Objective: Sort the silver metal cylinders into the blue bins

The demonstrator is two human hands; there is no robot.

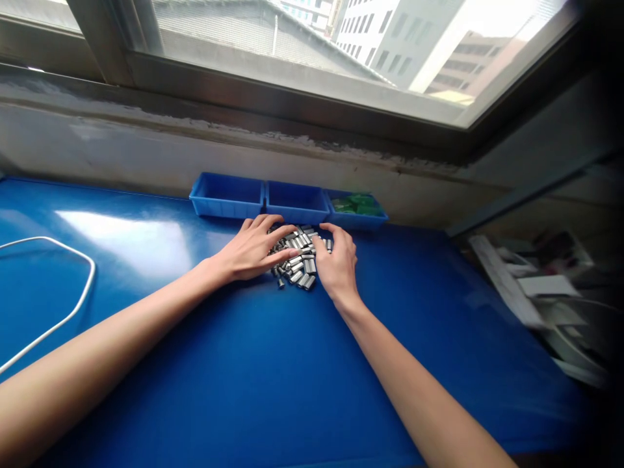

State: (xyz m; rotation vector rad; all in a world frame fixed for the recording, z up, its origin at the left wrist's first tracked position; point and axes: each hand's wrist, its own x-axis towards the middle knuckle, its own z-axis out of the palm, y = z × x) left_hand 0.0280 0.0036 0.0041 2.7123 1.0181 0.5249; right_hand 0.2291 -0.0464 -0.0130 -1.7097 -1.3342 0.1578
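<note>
A heap of small silvery metal pieces (303,263) lies on the blue tabletop, some shaped like short cylinders and some like screws. My left hand (258,247) rests at the heap's left side with its fingers apart, spread partly over the pieces. On the right side, my right hand (337,260) curves along the heap's edge, thumb and forefinger apart. Neither hand visibly holds a piece, though what lies under the fingers is hidden.
Behind the heap stand a left blue bin (227,207), a middle blue bin (296,211) and a right blue bin (373,222) holding green items (358,203). A white cable (88,286) curves across the left. White objects (548,286) sit beyond the table's right edge, below the window.
</note>
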